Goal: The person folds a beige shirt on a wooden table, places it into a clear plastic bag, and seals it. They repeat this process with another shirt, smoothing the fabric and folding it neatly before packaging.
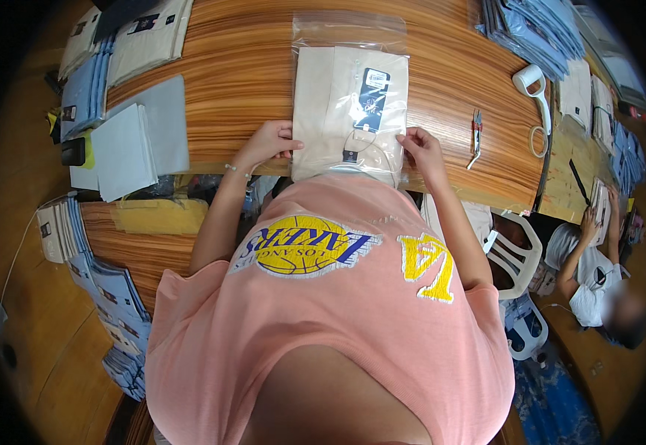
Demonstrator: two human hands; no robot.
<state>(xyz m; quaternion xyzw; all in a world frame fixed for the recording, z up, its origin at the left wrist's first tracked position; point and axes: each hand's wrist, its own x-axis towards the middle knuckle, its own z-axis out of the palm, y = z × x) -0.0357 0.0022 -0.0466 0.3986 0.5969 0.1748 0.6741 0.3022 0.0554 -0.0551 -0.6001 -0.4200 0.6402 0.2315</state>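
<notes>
A folded beige garment (315, 111) lies inside a clear plastic bag (349, 33) on the table in front of me. Its dark blue hang tag (372, 100) shows through the plastic, with a thin cord looping below. My left hand (269, 145) pinches the bag's left edge, thumb on top and fingers curled. At the opposite edge my right hand (422, 152) has thumb and fingers closed on the plastic. The bag's near end is partly hidden by my pink shirt.
Thread snips (476, 137) and a white handheld device (534, 85) lie on the right. Bagged blue garments (527, 33) are piled far right, beige ones (149, 41) far left. White sheets (124, 152) rest at left. Another person (597, 274) works at the right-hand table.
</notes>
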